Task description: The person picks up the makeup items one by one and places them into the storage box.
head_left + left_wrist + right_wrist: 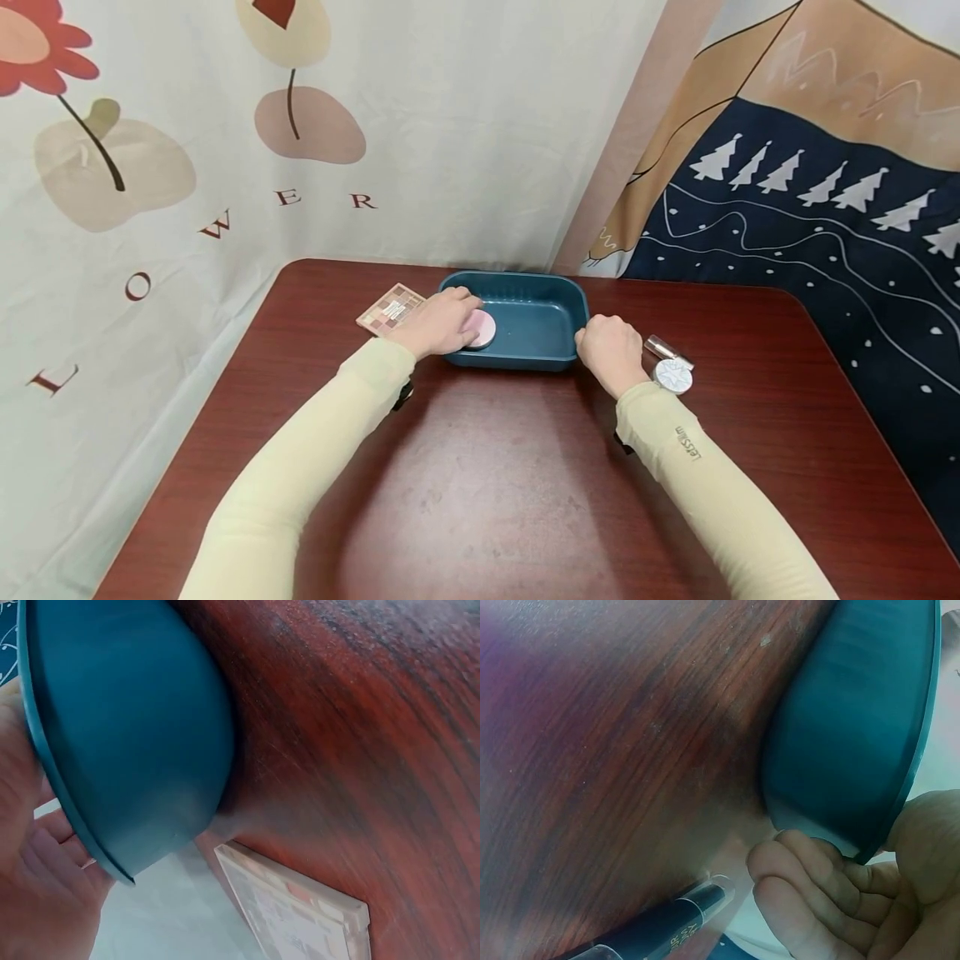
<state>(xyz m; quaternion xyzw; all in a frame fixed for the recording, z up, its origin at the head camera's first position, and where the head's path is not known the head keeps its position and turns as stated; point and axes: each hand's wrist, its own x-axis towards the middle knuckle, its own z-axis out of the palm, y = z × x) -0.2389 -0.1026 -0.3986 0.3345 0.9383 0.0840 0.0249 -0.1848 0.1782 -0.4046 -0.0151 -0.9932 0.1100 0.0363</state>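
Blue tub (532, 325) needs steadying, I guess: right hand (611, 348) clamps one end, left hand (438, 321) pinches a pink compact (484, 327).

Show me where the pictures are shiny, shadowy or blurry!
Head view: pale glare on the reddish-brown table, dark shadows beside the left sleeve and right sleeve; left wrist view: the eyeshadow palette's print too blurry to read; right wrist view: a pale sheen at the teal tub's lower end, purple tint upper left.
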